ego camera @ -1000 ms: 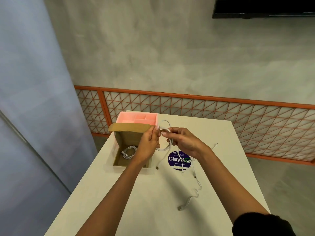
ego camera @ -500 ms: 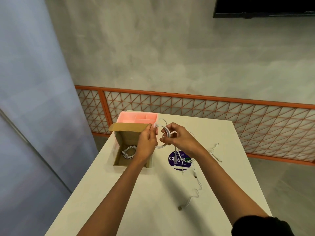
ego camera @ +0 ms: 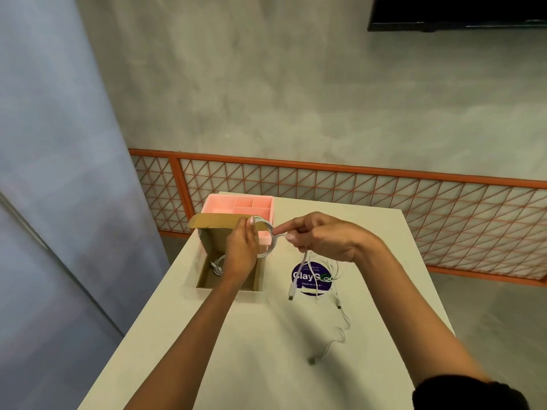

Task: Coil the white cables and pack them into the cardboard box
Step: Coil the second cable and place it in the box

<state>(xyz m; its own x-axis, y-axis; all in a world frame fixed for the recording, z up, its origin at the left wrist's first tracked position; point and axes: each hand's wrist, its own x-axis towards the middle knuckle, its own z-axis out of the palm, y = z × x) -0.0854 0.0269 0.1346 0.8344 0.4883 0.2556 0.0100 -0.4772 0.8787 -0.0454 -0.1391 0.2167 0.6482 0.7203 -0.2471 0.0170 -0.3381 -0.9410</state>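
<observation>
- The left hand (ego camera: pixel 241 250) has its fingers and thumb curled round a small coil of the white cable (ego camera: pixel 263 224), so the loops stick out just past its fingertips.
- The right hand (ego camera: pixel 322 238) is right next to it. Its index finger is stretched out and its tip touches the coil, while the other fingers are curled in and pinch the same cable.
- From under the right fingers the free tail of that cable hangs down, and its plug dangles just over the purple sticker (ego camera: pixel 310 279) on the table (ego camera: pixel 251 350).
- The cardboard box (ego camera: pixel 216 242) sits open directly below and behind the left fingers, with its flap standing up.
- There's already a coiled cable (ego camera: pixel 218 265) lying in the box, partly hidden by the left wrist.
- The pink tray (ego camera: pixel 239 202) is just beyond the left fingertips, touching the far side of the box.
- A loose cable (ego camera: pixel 344 321) snakes across the table below the right wrist, well apart from both hands, nobody touching it.
</observation>
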